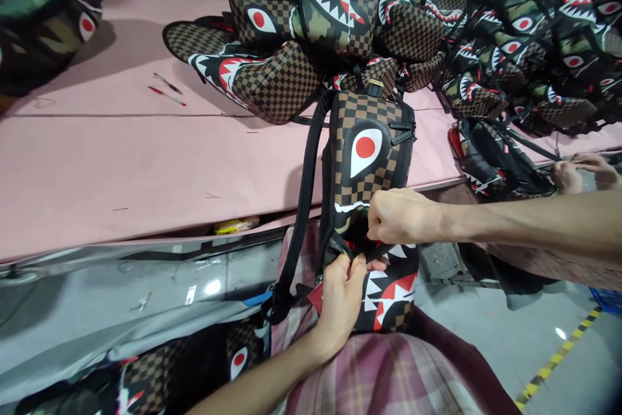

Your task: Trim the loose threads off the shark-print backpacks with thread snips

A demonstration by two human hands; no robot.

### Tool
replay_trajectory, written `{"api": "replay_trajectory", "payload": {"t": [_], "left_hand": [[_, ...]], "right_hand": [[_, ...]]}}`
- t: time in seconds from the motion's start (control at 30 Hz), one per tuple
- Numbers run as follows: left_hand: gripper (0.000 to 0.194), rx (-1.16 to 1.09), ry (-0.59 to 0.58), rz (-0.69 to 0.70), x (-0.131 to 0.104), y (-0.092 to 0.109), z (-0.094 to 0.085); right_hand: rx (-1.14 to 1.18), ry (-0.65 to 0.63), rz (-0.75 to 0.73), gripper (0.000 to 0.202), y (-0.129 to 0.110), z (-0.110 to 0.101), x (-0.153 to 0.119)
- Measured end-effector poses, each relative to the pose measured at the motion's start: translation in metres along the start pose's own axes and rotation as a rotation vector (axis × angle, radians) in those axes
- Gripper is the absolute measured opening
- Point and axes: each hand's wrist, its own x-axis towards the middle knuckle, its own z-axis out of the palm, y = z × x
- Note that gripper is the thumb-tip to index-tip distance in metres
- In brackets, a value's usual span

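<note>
A brown-and-black checkered backpack (348, 123) with a red-and-white eye and a shark-tooth print lies across the table edge and my lap. Its black strap (304, 201) hangs along the left side. Near the middle, a dark opening with a bit of red inside shows between my hands. My left hand (340, 298) pinches the black edge of this opening from below, thumb and forefinger together. Just above and to the right, my right hand (403, 215) is closed in a fist at the opening. Whatever its fingers hold is hidden.
More checkered and camouflage bags (282, 78) are piled along the back of the pink table (146, 162). Two pens (166, 95) lie at its left. Another person's hands (583, 172) work by a bag at right. Below left, a grey cloth-edged container (160, 331) holds more bags.
</note>
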Motion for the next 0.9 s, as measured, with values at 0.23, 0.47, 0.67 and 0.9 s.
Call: {"api": "replay_trajectory", "payload": {"t": [0.23, 0.47, 0.67, 0.9], "left_hand": [[0.025, -0.017, -0.032, 0.025, 0.000, -0.001, -0.003], [0.028, 0.020, 0.029, 0.065, 0.001, -0.004, -0.002], [0.031, 0.090, 0.082, 0.115, 0.002, -0.012, -0.005], [0.033, 0.084, 0.092, 0.116, 0.003, -0.016, -0.007]], "right_hand": [[0.118, 0.016, -0.091, 0.019, 0.010, 0.004, -0.006], [0.038, -0.001, 0.027, 0.017, -0.002, 0.006, -0.009], [0.071, -0.041, 0.067, 0.014, -0.007, 0.006, -0.006], [0.150, 0.004, -0.011, 0.014, 0.000, 0.015, -0.004]]}}
